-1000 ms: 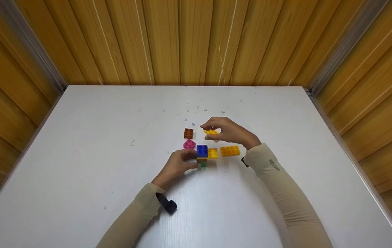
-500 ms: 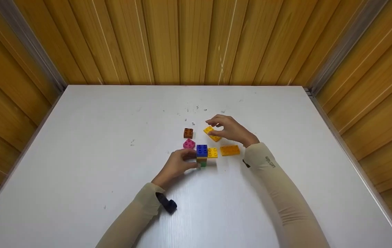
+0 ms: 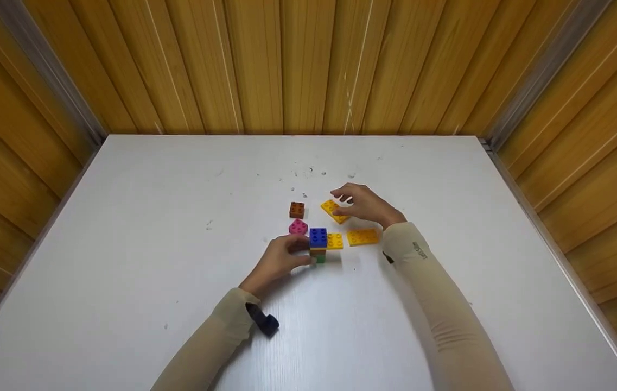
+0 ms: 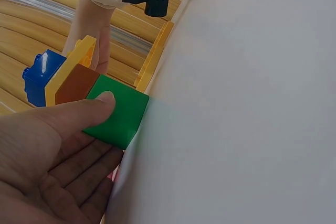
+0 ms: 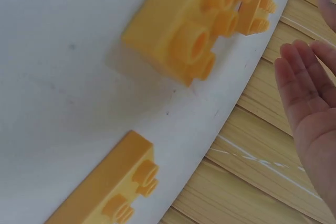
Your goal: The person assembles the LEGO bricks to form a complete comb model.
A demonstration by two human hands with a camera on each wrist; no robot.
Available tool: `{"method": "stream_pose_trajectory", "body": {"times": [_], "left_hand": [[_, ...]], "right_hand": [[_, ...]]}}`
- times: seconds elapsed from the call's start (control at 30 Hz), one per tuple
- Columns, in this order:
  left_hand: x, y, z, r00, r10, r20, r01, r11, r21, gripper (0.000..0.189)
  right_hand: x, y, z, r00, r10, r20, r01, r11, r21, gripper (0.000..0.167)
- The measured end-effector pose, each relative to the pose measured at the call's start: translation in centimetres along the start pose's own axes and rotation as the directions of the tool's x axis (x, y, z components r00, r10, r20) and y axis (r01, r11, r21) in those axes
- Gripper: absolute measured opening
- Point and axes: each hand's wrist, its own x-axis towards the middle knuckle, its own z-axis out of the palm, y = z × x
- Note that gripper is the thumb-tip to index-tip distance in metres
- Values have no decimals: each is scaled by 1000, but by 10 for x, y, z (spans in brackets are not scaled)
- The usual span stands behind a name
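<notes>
My left hand (image 3: 281,258) grips a small stack of toy building bricks. Its thumb lies on the green brick (image 4: 118,111) at the bottom. Above that come a brown brick (image 4: 76,84), a yellow plate (image 3: 335,240) jutting to the right, and a blue brick (image 3: 318,238) on top. My right hand (image 3: 367,203) hovers at a flat yellow brick (image 3: 331,207) lying slantwise, its thumb over the brick's right part. Its fingers (image 5: 299,80) are loosely spread, with nothing between them. In the head view, the thumb hides part of that brick.
A brown brick (image 3: 297,209) and a pink brick (image 3: 298,226) lie left of the stack's far side. An orange-yellow brick (image 3: 362,237) lies right of the stack, near the right wrist. All rest on the white table (image 3: 178,190), with wood-patterned walls (image 3: 308,65) around it.
My right hand has drawn slightly right from the slanted yellow brick, its fingers coming off it, so more of the brick shows. The left hand and its stack stay put.
</notes>
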Motion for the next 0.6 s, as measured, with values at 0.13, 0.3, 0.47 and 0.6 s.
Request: {"method": "stream_pose_trajectory", "body": {"times": [0.13, 0.3, 0.47, 0.6], "left_hand": [[1, 0, 0, 1000, 1, -2, -1, 1000, 11, 39], [0, 1, 0, 1000, -17, -2, 17, 1000, 14, 38], [0, 1, 0, 1000, -20, -3, 20, 1000, 10, 38], [0, 0, 0, 1000, -25, -4, 25, 1000, 13, 38]], "right_hand": [[1, 3, 0, 999, 48, 16, -48, 999, 12, 54], [4, 3, 2, 995, 93, 36, -93, 996, -7, 54], [5, 0, 2, 990, 128, 67, -125, 991, -47, 58], [6, -1, 3, 982, 166, 86, -159, 984, -78, 62]]}}
